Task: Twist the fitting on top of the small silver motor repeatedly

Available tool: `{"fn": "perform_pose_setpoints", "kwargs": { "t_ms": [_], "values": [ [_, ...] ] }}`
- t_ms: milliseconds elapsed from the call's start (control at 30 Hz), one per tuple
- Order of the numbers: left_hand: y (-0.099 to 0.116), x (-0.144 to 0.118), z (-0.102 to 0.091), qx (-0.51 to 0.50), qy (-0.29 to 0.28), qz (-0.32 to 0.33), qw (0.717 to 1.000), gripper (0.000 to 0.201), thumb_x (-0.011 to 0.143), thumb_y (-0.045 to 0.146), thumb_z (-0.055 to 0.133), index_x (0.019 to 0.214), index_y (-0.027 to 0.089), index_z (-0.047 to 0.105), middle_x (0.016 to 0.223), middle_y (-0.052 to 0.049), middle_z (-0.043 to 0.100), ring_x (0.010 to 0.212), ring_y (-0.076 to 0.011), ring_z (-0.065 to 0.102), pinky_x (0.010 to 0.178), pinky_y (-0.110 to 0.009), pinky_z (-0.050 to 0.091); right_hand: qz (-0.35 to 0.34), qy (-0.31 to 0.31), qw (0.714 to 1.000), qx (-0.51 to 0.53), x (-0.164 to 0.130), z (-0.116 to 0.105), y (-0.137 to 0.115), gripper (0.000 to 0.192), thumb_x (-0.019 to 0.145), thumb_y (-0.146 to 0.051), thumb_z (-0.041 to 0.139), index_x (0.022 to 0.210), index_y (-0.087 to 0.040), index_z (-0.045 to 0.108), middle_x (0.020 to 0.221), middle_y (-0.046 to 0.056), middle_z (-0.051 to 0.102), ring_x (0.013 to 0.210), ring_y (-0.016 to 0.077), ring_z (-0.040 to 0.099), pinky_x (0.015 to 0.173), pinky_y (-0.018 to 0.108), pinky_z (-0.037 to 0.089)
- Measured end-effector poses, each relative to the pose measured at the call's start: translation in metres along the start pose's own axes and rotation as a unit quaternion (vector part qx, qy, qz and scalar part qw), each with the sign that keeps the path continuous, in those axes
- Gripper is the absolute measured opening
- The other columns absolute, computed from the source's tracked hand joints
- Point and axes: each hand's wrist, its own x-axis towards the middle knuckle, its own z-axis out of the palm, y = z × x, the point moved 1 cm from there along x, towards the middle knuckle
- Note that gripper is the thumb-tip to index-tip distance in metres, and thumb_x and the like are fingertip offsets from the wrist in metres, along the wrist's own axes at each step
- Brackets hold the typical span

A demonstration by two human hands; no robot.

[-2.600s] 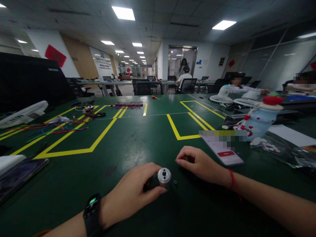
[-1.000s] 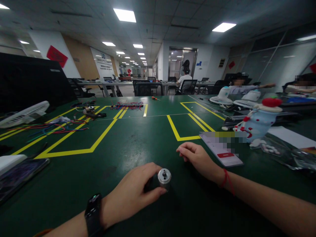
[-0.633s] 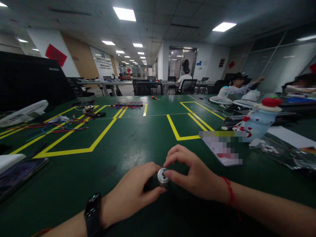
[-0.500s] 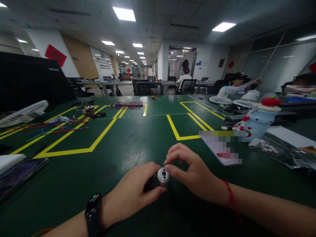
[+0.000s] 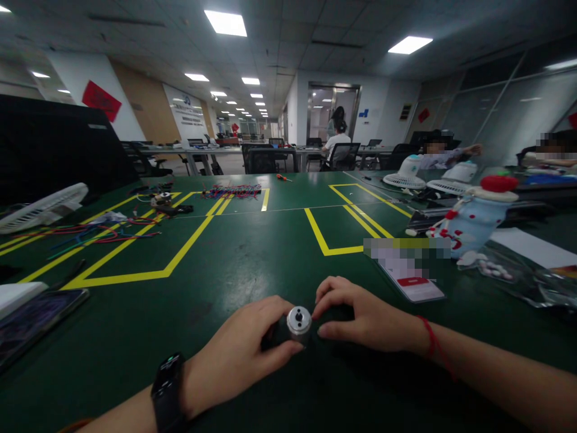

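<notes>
Small silver motor (image 5: 299, 321) standing shaft-up on green table (image 5: 252, 258), near front edge – left hand (image 5: 243, 355) wrapping it, fingers closed around body; right hand (image 5: 360, 317) curled loosely beside cap, fingertips touching, holding nothing visible. Risking tipping or rolling if left grip loosens – any tiny part at the shaft likely dropping, getting lost on dark surface.

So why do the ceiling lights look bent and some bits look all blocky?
In the head view, the wide lens bows the ceiling lights and the yellow lines; blocky patches hide the phone top and faces. The green table shows soft glare, and the metal part between the left hand and right hand shines.
</notes>
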Motion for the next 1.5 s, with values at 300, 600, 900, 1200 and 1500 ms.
{"fn": "perform_pose_setpoints", "kwargs": {
  "t_ms": [300,600,900,1200,1500],
  "values": [
    [0.000,-0.001,0.001,-0.010,-0.002,0.002,1.000,0.013,0.088,0.024,0.061,0.100,0.022,0.056,0.091,-0.001,0.060,0.076,-0.0174,0.053,0.065,-0.027,0.038,0.140,0.178,0.952,0.206,0.006,-0.006,0.023,0.025,0.084,-0.037,0.062,0.093,-0.014,0.065,0.080,0.001,0.061,0.073,0.0137,0.055,0.066,0.027,0.043],
    [0.000,0.000,0.000,-0.001,0.003,0.000,1.000,0.014,0.087,0.024,0.063,0.099,0.023,0.056,0.090,0.001,0.059,0.075,-0.0169,0.052,0.063,-0.025,0.036,-0.060,0.038,0.994,-0.079,-0.003,0.008,-0.004,0.008,0.076,-0.021,0.071,0.083,-0.019,0.068,0.092,0.003,0.060,0.086,0.0168,0.055,0.080,0.032,0.044],
    [-0.001,-0.002,0.004,0.008,0.000,-0.006,1.000,0.014,0.087,0.025,0.062,0.097,0.021,0.054,0.088,0.001,0.059,0.075,-0.0173,0.053,0.064,-0.027,0.037,-0.103,0.130,0.985,-0.050,0.011,0.010,-0.033,0.007,0.084,-0.023,0.066,0.090,-0.020,0.068,0.093,0.002,0.057,0.088,0.0150,0.056,0.079,0.029,0.044],
    [-0.002,0.000,0.003,0.011,0.005,-0.005,1.000,0.013,0.087,0.025,0.063,0.096,0.021,0.054,0.086,0.001,0.059,0.071,-0.0165,0.051,0.060,-0.026,0.035,-0.093,0.142,0.985,-0.033,0.004,0.005,-0.027,0.013,0.087,-0.028,0.061,0.095,-0.021,0.069,0.101,0.004,0.060,0.093,0.0168,0.057,0.084,0.031,0.044],
    [0.002,-0.001,0.000,0.004,0.003,0.002,1.000,0.015,0.088,0.023,0.063,0.101,0.023,0.055,0.093,0.000,0.060,0.077,-0.0174,0.053,0.063,-0.026,0.036,0.154,0.199,0.958,0.135,0.008,-0.005,0.024,0.024,0.089,-0.037,0.056,0.099,-0.017,0.064,0.083,0.001,0.064,0.072,0.0139,0.057,0.065,0.027,0.045]
  ]
}}
